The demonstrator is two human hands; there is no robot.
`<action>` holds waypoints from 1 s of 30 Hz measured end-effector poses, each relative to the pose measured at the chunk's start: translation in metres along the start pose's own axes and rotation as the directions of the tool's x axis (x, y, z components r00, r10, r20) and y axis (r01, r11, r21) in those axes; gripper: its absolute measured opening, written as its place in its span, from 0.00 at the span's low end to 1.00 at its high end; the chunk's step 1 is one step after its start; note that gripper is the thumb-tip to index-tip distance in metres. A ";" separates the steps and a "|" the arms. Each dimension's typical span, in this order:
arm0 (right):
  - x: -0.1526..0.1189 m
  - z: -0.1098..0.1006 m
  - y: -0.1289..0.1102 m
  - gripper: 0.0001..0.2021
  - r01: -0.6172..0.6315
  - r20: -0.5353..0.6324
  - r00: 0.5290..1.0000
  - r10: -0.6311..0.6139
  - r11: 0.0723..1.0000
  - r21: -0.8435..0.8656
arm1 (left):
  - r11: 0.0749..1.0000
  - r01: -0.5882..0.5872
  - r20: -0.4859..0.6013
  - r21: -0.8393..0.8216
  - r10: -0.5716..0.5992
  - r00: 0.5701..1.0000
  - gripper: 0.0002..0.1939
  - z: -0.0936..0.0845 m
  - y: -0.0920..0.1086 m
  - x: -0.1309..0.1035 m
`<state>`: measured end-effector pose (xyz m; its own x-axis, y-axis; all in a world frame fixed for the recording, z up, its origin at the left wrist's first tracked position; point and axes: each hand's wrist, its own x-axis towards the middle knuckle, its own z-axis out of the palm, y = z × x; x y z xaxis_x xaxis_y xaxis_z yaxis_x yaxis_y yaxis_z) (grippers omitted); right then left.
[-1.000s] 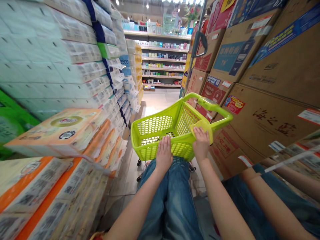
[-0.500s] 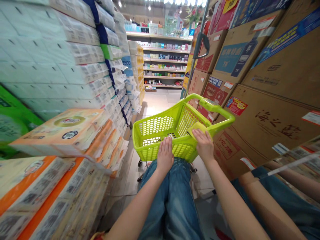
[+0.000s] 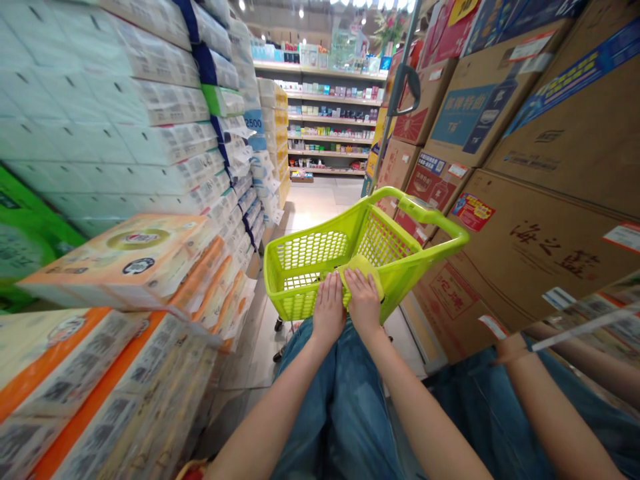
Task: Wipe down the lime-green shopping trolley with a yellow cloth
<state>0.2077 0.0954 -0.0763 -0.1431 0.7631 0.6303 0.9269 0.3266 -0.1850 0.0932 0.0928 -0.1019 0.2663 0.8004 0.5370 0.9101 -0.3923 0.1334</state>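
Note:
A lime-green shopping cart [image 3: 295, 300] with a slatted plastic basket stands in front of my knees. My left hand [image 3: 329, 310] is hooked over its near rim, fingers together on the inside and thumb hidden. Right beside it, my right hand [image 3: 364, 303] presses a yellow cloth [image 3: 376, 275] against the same rim, with the fingers lying over the cloth. The two hands nearly touch. The cart's raised handle [image 3: 445, 227] rises to the right of both hands. Inside the basket I see only its grid floor and walls.
Stacked tissue packs [image 3: 165, 153] line the left side, with orange-striped packs [image 3: 115, 260] lower and closer. Cardboard cartons [image 3: 560, 233] wall the right, with a reflective panel [image 3: 575, 373] below. Shelves of small goods [image 3: 330, 113] stand beyond the tiled floor [image 3: 330, 193].
My right hand has slid left along the near rim with the yellow cloth, from below the handle to beside my left hand. My left hand and the cart have hardly moved.

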 end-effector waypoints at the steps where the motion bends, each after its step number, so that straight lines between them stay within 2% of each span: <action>1: -0.001 0.000 -0.002 0.33 0.018 0.016 1.000 -0.018 1.000 0.005 | 1.000 -0.003 0.002 0.001 0.003 1.000 0.41 0.000 0.000 0.000; 3: -0.001 -0.006 0.004 0.33 0.077 0.055 0.996 -0.077 0.997 0.003 | 1.000 -0.010 0.007 -0.002 0.010 1.000 0.42 -0.002 0.000 -0.001; 6: 0.002 -0.029 0.037 0.33 0.129 0.091 0.988 -0.125 0.991 -0.039 | 1.000 -0.016 0.011 -0.011 0.016 1.000 0.44 -0.005 -0.001 -0.001; 10: 0.013 -0.064 0.094 0.33 -0.018 -0.031 0.999 0.014 0.988 -0.150 | 1.000 -0.023 0.016 0.004 0.023 1.000 0.45 -0.006 -0.001 0.000; 12: 0.018 -0.071 0.106 0.31 -0.108 -0.102 0.991 0.092 0.980 -0.169 | 1.000 -0.020 0.019 0.020 0.019 1.000 0.45 -0.006 -0.001 0.000; 14: 0.020 -0.065 0.101 0.31 -0.176 -0.153 0.977 0.151 0.971 -0.164 | 0.999 -0.013 0.017 0.029 0.013 1.000 0.44 -0.005 0.000 0.000; 16: 0.018 -0.049 0.080 0.31 -0.186 -0.155 0.974 0.165 0.973 -0.135 | 1.000 -0.009 0.012 0.030 0.009 1.000 0.43 -0.004 0.000 0.000; 20: 0.007 -0.010 0.019 0.32 -0.081 -0.053 0.996 0.079 0.996 -0.044 | 0.999 -0.013 -0.003 0.034 0.013 1.000 0.41 -0.002 0.000 0.000; 23: 0.000 0.005 -0.008 0.32 -0.043 -0.026 0.999 0.043 0.999 0.005 | 0.999 -0.015 -0.007 0.044 0.016 1.000 0.38 -0.001 -0.001 0.000; 26: -0.003 -0.002 -0.004 0.32 0.038 0.005 0.999 -0.038 0.999 0.014 | 0.999 -0.027 -0.002 0.037 0.027 1.000 0.39 -0.002 -0.001 0.000; 28: -0.003 -0.016 0.016 0.33 0.097 0.046 0.994 -0.097 0.995 -0.006 | 0.999 -0.027 -0.002 0.030 0.027 1.000 0.40 -0.003 -0.001 0.000; 30: 0.001 -0.034 0.044 0.34 0.092 0.051 0.995 -0.090 0.994 -0.053 | 0.999 -0.021 -0.004 0.024 0.022 1.000 0.41 -0.004 -0.001 0.000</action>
<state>0.2598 0.0916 -0.0585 -0.2430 0.7582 0.6050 0.9268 0.3657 -0.0860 0.0906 0.0914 -0.0988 0.2847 0.7901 0.5428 0.9114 -0.3986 0.1022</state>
